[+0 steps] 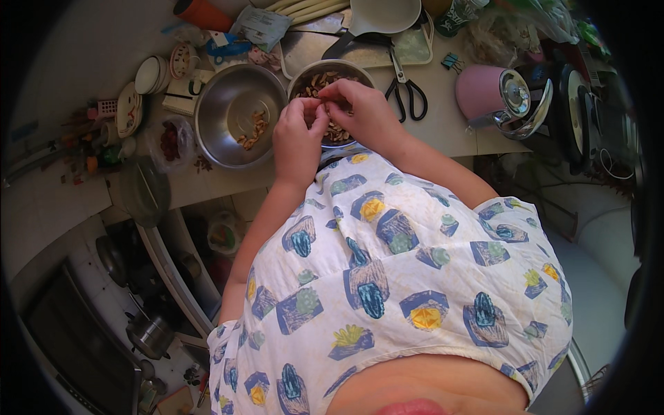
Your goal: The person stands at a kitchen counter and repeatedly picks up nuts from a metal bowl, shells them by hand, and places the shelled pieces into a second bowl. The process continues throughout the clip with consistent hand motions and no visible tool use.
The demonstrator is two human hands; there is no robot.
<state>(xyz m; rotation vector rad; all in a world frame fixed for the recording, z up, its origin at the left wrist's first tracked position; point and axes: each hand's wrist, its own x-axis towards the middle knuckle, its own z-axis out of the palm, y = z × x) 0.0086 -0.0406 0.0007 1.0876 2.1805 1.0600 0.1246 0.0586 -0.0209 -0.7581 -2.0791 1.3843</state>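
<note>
My left hand [301, 129] and my right hand [358, 111] meet over a metal bowl [363, 72] filled with brown, shell-like pieces [322, 80]. Fingertips of both hands pinch together on something small, mostly hidden between them; I cannot tell exactly what it is. To the left, touching or nearly touching that bowl, a larger stainless steel bowl [220, 119] holds a small heap of light brown pieces [254, 132], possibly nut kernels.
Black-handled scissors [406, 93] lie right of the bowls. Behind are a metal tray [311, 49] and a pan [384, 18]. A pink kettle [482, 93] stands at right; a bag of dark red fruit [170, 142] and stacked small bowls [150, 75] are at left.
</note>
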